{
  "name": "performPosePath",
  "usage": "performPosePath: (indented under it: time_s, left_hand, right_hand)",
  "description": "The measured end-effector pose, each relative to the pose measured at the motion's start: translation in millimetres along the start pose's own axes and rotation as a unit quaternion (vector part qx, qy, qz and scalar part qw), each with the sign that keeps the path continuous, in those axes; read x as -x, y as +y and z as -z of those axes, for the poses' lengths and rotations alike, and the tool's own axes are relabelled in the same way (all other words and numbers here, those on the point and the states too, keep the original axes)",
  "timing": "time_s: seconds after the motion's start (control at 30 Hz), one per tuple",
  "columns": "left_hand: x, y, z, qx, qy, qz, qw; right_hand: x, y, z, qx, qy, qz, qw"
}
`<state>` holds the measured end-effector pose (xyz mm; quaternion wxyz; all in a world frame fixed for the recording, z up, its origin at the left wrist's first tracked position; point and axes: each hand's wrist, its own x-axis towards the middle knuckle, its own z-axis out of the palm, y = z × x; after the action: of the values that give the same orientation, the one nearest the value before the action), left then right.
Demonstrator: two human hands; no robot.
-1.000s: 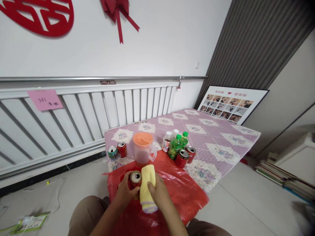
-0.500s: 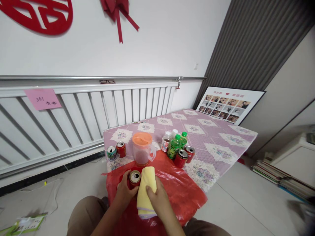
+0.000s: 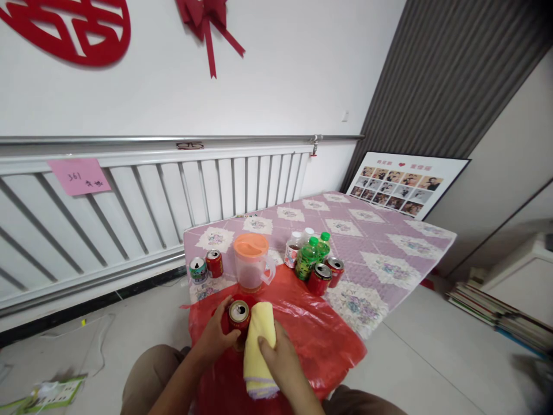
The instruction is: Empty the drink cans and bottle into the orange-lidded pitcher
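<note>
The left hand is cupped around the side of a red cylindrical metal can with a gold rim, fingers and thumb bent about it; how firmly they press, I cannot tell. The can is opened, its top facing up, near the left edge of the surface; whether its base rests there is hidden. Cupping it from the side probably steadies it and leaves the top uncovered.

The right hand pinches a folded yellow cloth with pale purple edging, thumb on top and fingers at its far side. The cloth lies right against the can, and its folds likely make a thick, easily gripped pad.

A shiny red plastic sheet covers the near end of the surface beneath both hands, perhaps shielding the lilac floral covering. Just beyond the can, a clear plastic pitcher with an orange lid limits room straight ahead. By the left edge stand a green-and-white metal can and a red metal can. Farther right, clear plastic bottles with white and green caps and two red metal cans form a tight cluster, well apart from the right corner.
</note>
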<state>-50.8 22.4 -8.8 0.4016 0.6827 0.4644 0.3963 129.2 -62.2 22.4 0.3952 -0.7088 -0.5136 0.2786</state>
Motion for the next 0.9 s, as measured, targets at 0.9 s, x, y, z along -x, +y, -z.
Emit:
performPosePath:
  time_s: [0.9]
  left_hand:
    - [9, -6, -10.9, -0.058, 0.078, -0.011, 0.995]
  right_hand:
    - [2, -7, -5, -0.068, -0.011, -0.003, 0.998]
